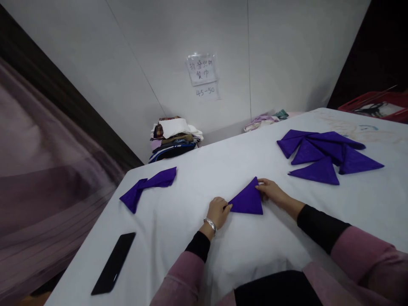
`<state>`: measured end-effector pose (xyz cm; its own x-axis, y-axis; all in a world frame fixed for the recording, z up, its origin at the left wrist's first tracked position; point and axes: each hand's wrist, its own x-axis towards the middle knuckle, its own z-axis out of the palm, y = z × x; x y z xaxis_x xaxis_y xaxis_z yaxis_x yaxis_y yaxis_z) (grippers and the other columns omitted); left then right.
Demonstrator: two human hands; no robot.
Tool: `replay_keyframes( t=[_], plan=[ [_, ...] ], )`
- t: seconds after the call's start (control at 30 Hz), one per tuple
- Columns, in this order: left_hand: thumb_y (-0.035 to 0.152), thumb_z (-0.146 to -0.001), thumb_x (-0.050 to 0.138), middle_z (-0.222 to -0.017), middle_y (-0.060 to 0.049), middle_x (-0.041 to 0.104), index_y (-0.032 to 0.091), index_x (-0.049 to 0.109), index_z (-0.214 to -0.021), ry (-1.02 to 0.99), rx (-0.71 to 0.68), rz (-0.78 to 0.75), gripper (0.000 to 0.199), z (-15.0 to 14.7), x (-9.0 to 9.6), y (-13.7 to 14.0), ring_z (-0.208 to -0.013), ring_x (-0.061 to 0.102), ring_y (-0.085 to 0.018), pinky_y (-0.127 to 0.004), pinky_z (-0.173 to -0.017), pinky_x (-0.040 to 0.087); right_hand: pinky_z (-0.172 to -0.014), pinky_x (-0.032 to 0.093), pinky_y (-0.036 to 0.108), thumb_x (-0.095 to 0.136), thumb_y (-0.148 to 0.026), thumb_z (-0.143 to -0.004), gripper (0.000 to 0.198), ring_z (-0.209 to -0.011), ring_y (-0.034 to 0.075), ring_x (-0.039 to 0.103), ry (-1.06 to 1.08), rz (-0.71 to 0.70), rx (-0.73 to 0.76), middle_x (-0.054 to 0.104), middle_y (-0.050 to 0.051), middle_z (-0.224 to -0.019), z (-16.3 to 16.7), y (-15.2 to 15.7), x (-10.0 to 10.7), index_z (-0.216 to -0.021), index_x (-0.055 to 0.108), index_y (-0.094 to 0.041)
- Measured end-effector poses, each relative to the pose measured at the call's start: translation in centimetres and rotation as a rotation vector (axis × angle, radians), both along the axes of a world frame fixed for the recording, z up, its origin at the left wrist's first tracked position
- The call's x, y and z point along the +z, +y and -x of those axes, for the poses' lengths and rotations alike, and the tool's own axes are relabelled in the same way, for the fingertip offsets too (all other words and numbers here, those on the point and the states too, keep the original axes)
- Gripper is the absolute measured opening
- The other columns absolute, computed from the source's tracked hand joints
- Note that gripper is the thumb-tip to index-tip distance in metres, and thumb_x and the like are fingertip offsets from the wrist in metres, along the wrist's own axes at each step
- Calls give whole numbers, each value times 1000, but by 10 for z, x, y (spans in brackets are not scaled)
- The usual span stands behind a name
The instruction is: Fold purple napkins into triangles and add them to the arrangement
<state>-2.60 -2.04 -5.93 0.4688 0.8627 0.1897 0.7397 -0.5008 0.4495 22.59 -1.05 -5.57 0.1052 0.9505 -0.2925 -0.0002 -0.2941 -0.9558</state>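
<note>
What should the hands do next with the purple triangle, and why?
I'd try sliding the purple triangle right, toward the other purple triangles. It already looks neatly folded, much like those ones, and it lies apart from them. The left hand is at its left corner and the right hand at its right edge, so both could guide it.

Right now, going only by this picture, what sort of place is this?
Probably an indoor workroom for fabric, though home or business is unclear: purple cloths lie on a white-covered table, and a stack of fabrics stands near the wall.
</note>
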Motion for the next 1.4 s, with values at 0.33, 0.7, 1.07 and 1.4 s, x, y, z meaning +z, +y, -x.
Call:
replay_keyframes(
  t=[0.33,0.7,1.07,1.4],
  plan=[
    [43,-81,52,-70,0,59,20,60,-62,18,180,17,32,0,-1,-1,-81,53,-17,-39,-85,35,-35,30,19,55,-16,-71,46,-41,8,43,-117,-93,-24,50,-7,-57,-4,11,-8,-117,48,-17],
    [38,-84,49,-77,-2,59,20,58,-59,-23,252,21,33,-1,-5,-3,-86,52,-19,-39,-86,36,-37,32,20,54,-18,-71,50,-44,8,42,-186,-123,0,51,-5,-63,-6,20,-14,-121,46,-17],
    [38,-84,50,-79,-2,56,19,55,-61,-60,282,-21,30,-3,-10,-6,-85,50,-19,-39,-85,36,-50,41,23,55,-17,-70,53,-54,11,51,-271,-141,19,55,-4,-65,-11,28,-22,-122,48,-16],
    [33,-81,55,-76,-2,56,19,54,-59,-107,324,-96,26,-5,-14,-7,-81,50,-18,-35,-81,38,-52,42,23,52,-13,-71,53,-53,11,52,-293,-135,47,53,-4,-64,-13,35,-28,-123,45,-13]
  ],
)
